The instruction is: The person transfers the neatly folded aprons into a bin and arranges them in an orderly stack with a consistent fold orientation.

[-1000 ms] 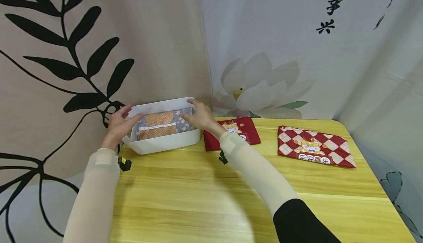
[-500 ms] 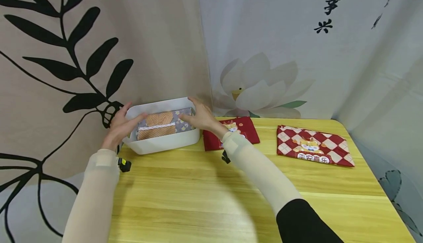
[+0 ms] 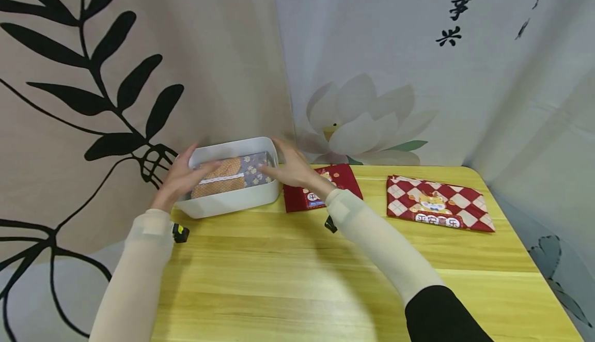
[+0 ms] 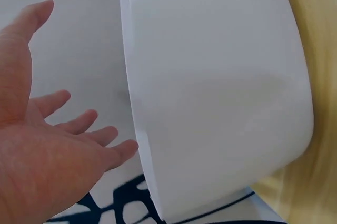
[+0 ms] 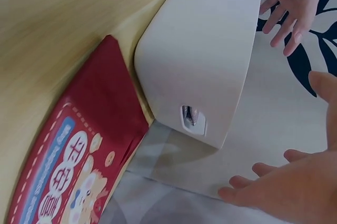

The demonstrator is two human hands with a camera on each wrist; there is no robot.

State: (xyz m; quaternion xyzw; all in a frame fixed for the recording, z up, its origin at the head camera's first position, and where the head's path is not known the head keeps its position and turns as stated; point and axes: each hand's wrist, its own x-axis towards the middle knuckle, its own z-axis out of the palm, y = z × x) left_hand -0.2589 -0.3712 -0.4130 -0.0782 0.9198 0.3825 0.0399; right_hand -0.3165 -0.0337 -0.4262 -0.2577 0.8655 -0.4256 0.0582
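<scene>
Cream sleeves, one meeting black cloth, bear black wrist cameras.

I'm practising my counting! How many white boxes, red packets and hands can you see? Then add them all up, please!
White box: 1
Red packets: 2 (packet nearer the box, checked packet)
Hands: 2 (left hand, right hand)
Total: 5

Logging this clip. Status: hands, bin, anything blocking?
Left hand, right hand: fingers extended, at opposite ends of white bin. Patterned fabric inside. Red packet near right end, not visibly blocking.
</scene>
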